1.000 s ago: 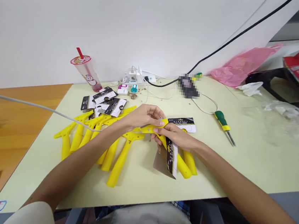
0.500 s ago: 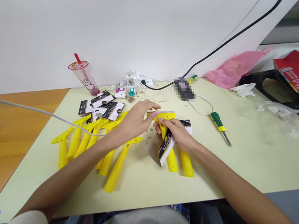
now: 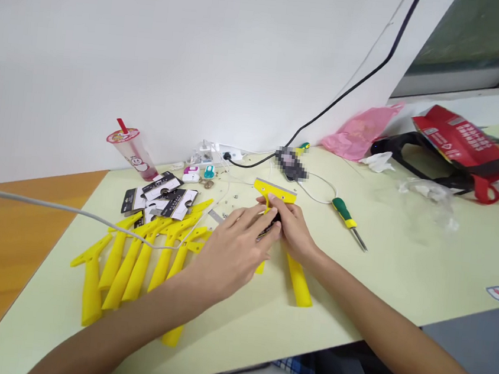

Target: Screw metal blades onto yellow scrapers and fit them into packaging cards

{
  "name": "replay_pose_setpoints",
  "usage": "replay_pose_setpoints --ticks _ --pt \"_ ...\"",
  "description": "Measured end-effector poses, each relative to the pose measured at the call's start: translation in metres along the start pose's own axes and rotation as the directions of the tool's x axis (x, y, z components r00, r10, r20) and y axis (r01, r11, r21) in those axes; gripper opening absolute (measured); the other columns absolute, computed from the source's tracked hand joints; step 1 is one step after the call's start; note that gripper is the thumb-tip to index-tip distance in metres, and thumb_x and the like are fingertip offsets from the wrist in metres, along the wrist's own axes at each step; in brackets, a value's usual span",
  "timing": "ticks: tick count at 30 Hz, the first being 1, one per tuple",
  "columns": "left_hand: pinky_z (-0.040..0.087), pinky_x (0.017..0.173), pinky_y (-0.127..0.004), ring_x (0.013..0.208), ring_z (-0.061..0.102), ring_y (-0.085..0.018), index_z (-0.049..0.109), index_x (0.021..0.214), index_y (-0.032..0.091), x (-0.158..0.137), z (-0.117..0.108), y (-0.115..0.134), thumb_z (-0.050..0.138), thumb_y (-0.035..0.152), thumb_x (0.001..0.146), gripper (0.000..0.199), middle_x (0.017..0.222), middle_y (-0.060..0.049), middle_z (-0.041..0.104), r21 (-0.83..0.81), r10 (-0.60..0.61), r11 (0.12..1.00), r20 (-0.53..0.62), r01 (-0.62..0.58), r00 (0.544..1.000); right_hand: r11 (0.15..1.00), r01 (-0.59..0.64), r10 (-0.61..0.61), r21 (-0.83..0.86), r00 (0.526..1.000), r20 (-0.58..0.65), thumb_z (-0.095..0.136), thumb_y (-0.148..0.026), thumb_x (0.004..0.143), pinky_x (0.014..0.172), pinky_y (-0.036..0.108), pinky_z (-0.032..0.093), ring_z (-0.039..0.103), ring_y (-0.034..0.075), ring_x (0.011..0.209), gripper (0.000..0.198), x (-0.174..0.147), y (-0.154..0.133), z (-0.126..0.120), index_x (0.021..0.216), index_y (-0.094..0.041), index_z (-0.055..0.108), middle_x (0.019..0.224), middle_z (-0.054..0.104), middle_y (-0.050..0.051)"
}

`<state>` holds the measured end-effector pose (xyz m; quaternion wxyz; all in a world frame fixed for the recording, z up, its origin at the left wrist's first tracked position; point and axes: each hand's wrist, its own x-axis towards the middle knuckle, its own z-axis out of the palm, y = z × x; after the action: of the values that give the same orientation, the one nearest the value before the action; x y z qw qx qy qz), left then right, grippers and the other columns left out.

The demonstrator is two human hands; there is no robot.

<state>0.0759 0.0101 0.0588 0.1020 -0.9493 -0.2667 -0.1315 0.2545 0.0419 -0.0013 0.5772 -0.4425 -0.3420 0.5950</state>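
In the head view my right hand point(image 3: 295, 230) grips a yellow scraper point(image 3: 276, 191) just below its head, thumb on the neck. A metal blade edge runs along the top of that head. My left hand point(image 3: 238, 248) closes over a black printed card point(image 3: 272, 224) against the scraper's handle, and most of the card is hidden by the fingers. Beside my right wrist lies another yellow scraper handle point(image 3: 299, 283). To the left, several yellow scraper handles point(image 3: 138, 270) lie side by side, partly behind my left forearm.
Black-and-white cards point(image 3: 179, 202) are piled behind the handles, near a tilted drink cup point(image 3: 134, 154). Small screws point(image 3: 235, 197) lie scattered beyond my hands. A green-and-yellow screwdriver point(image 3: 348, 221) rests at right. A grey cable point(image 3: 73, 209) crosses the left side. Farther right lies a red box point(image 3: 459, 140).
My left hand has come down from the scraper head to the card and handle. The card, which stuck out loosely below, is now pressed mostly under my fingers. The view has shifted right.
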Motion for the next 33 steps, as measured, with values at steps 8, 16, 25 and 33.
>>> replay_pose_setpoints --ticks 8,16,25,33 --pt "0.051 0.115 -0.054 0.143 0.058 -0.034 0.070 0.134 0.024 0.007 0.012 -0.051 0.063 0.018 0.105 0.030 0.155 -0.013 0.064 -0.012 0.100 0.995 -0.126 -0.103 0.987 0.976 -0.147 0.150 0.163 0.989 -0.007 0.086 -0.048 0.085 0.063 0.030 0.058 0.073 0.019 0.073 0.036 0.010 -0.008 -0.004 0.107 -0.019 0.084 0.096 0.084 0.005" --pt "0.055 0.108 -0.059 0.133 0.061 -0.040 0.056 0.147 0.020 0.010 0.034 -0.057 0.076 0.046 0.098 0.059 0.146 -0.023 0.056 -0.338 -0.460 0.866 -0.251 0.368 0.852 0.945 -0.145 0.163 0.294 0.986 -0.038 0.075 -0.037 0.098 0.085 0.030 0.064 0.078 0.020 0.103 0.023 0.010 -0.017 -0.003 0.110 -0.019 0.082 0.125 0.082 0.008" --pt "0.050 0.065 -0.024 0.080 0.073 -0.015 0.054 0.142 0.024 0.014 0.030 -0.068 0.086 0.050 0.087 0.069 0.110 -0.004 0.068 -0.868 -0.577 0.173 0.294 0.465 0.762 0.970 -0.136 0.144 0.204 0.989 -0.027 0.074 -0.044 0.100 0.089 0.030 0.064 0.076 0.023 0.114 0.029 0.008 -0.016 -0.001 0.114 -0.020 0.084 0.136 0.079 0.009" --pt "0.059 0.086 -0.032 0.092 0.073 -0.018 0.066 0.120 0.020 0.018 0.039 -0.068 0.084 0.039 0.085 0.043 0.101 -0.005 0.071 -0.913 -0.657 0.220 0.121 0.344 0.744 0.970 -0.217 0.206 0.106 0.973 0.106 0.077 -0.056 0.097 0.071 0.030 0.062 0.080 0.024 0.095 0.052 0.003 -0.016 -0.001 0.141 -0.029 0.076 0.123 0.083 0.009"
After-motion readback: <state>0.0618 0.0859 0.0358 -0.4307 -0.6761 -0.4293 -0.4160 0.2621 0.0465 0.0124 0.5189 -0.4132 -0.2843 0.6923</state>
